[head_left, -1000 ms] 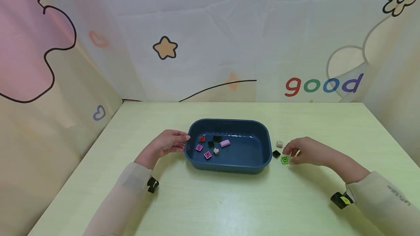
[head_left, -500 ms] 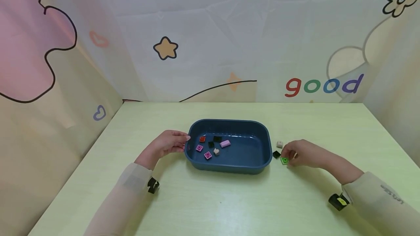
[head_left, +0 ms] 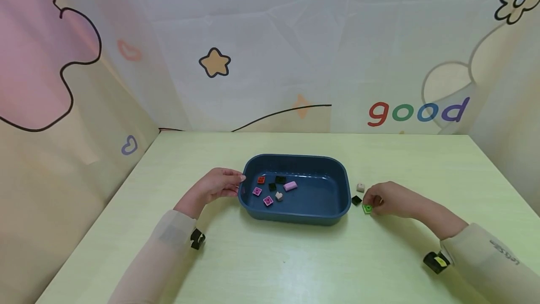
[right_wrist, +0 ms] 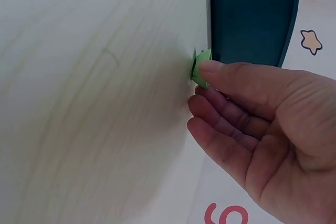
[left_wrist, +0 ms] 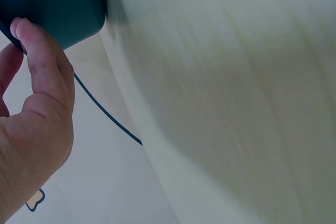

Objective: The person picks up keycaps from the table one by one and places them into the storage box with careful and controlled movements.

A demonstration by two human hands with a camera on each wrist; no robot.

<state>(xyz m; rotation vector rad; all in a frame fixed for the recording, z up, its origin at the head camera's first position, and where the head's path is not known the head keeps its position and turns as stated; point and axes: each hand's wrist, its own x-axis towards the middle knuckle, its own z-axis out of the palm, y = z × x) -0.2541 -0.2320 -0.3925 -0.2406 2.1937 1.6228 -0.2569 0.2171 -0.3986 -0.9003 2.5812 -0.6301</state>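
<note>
A dark blue tray (head_left: 322,191) sits mid-table with several small toy bricks in its left half. My left hand (head_left: 217,184) pinches the tray's left rim; in the left wrist view its thumb and fingers lie on either side of the edge. To the right of the tray, my right hand (head_left: 394,200) pinches a bright green brick (head_left: 367,209). The right wrist view shows the thumb on the green brick (right_wrist: 202,69), which is tilted close over the tabletop. A black brick (head_left: 356,200) and a white brick (head_left: 360,187) lie just beside the right fingertips.
Inside the tray are a red brick (head_left: 261,179), a pink-purple brick (head_left: 268,201), a lilac brick (head_left: 290,186), a white piece (head_left: 279,196) and black bricks. A printed cloth (head_left: 270,60) hangs behind the pale table (head_left: 270,262). Both wrists carry black straps.
The right hand's thumb and fingers have come together on the green brick, which has tilted slightly. The left hand stays at the tray's rim, and the head view has shifted a little.
</note>
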